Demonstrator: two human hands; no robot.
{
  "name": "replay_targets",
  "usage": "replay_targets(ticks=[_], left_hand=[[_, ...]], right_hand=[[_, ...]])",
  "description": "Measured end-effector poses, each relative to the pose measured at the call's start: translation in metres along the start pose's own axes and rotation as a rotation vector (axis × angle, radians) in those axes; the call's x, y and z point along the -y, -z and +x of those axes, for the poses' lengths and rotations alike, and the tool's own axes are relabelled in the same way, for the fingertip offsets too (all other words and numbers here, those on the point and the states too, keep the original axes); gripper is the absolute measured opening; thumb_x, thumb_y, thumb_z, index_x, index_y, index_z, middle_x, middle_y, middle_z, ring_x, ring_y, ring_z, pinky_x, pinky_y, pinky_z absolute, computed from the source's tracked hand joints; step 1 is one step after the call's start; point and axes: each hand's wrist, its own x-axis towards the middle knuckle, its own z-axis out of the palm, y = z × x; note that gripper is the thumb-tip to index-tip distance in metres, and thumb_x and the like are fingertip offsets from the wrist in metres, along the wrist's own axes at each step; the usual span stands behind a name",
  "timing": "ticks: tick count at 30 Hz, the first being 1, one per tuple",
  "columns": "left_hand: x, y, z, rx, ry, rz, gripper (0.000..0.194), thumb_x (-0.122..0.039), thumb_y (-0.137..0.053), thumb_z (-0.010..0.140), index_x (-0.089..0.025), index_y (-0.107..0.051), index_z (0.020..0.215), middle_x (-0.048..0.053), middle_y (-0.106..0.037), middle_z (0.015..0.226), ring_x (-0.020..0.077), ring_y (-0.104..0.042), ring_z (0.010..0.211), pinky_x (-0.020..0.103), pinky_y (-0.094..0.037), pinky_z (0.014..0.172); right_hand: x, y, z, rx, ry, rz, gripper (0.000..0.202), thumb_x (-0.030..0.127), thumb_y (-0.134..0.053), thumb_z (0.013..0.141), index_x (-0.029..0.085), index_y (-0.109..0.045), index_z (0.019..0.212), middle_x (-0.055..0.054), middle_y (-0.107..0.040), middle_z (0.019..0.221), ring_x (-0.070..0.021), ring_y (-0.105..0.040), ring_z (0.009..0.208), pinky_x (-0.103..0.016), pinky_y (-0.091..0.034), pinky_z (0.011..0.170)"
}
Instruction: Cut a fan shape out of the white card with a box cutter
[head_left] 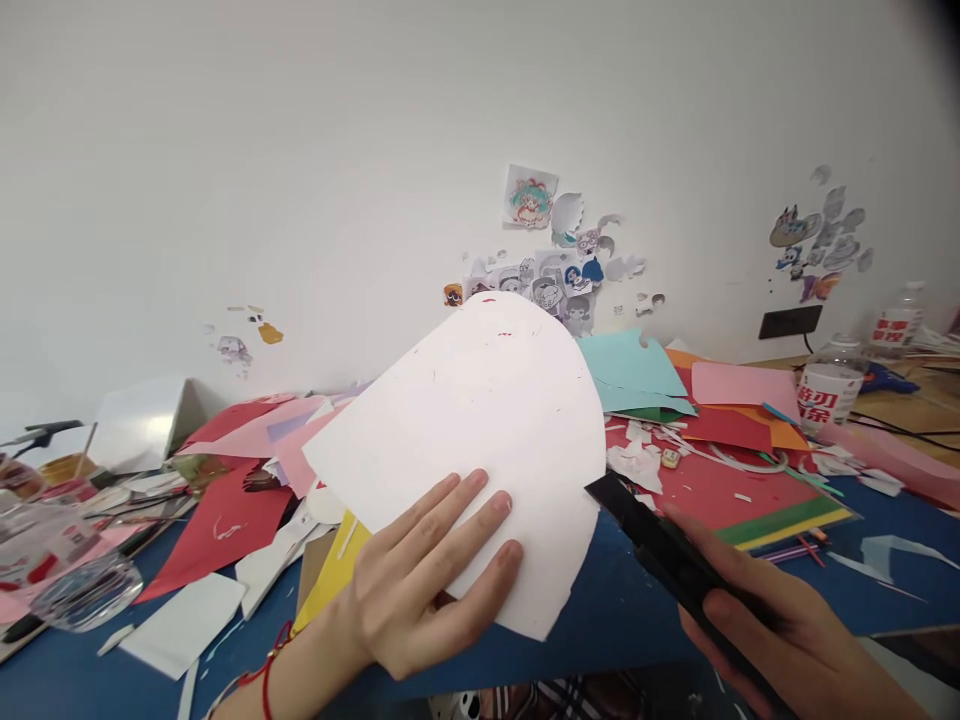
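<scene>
A large white sheet (465, 400) with a rounded right side and small red marks near its top stands out over the desk in front of me. My left hand (435, 570) lies across its lower part, palm down, fingers stretched out and spread; whether anything supports the sheet from beneath is hidden. In my right hand (757, 600) is a black utility knife (667, 545), fingers wrapped round its handle. The wide dark blade points up and left, its tip at the sheet's right edge; I cannot tell if they touch.
Red paper (217, 530) and a clear plastic container (86, 590) lie at left on the blue desk (322, 685). Behind to the right are light blue paper (630, 365), scraps and a labelled bottle (829, 385). Cut-out drawings (531, 197) stick to the wall.
</scene>
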Motion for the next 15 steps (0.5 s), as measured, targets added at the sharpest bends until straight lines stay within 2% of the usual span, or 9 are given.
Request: replay_targets(ticks=[8, 12, 15], left_hand=[[0.0016, 0.0028, -0.0073, 0.026, 0.042, -0.026, 0.015, -0.006, -0.060, 0.078, -0.016, -0.058, 0.089, 0.007, -0.069, 0.103, 0.0232, -0.058, 0.113, 0.039, -0.056, 0.090], [0.0024, 0.0033, -0.0097, 0.044, 0.051, -0.033, 0.024, -0.010, -0.063, 0.076, -0.020, -0.059, 0.097, 0.005, -0.065, 0.115, 0.0226, -0.055, 0.117, 0.040, -0.054, 0.093], [0.0034, 0.0041, -0.0107, 0.044, 0.030, -0.043, 0.026, -0.011, -0.063, 0.076, -0.020, -0.059, 0.099, 0.004, -0.064, 0.119, 0.0229, -0.054, 0.118, 0.041, -0.054, 0.092]], right_hand=[[-0.0080, -0.0003, 0.0003, 0.081, -0.043, -0.026, 0.073, 0.071, -0.051, 0.076, 0.022, -0.053, 0.131, 0.002, -0.049, 0.051, -0.0062, -0.036, 0.037, -0.020, -0.032, 0.039], [-0.0097, 0.0008, -0.0020, 0.062, -0.078, -0.050, 0.074, 0.071, -0.052, 0.075, 0.022, -0.053, 0.131, 0.002, -0.048, 0.051, -0.0072, -0.036, 0.038, -0.020, -0.031, 0.038], [-0.0095, 0.0031, -0.0031, 0.042, -0.051, -0.098, 0.070, 0.069, -0.052, 0.076, 0.022, -0.057, 0.128, 0.002, -0.048, 0.050, -0.0068, -0.037, 0.037, -0.020, -0.032, 0.038]])
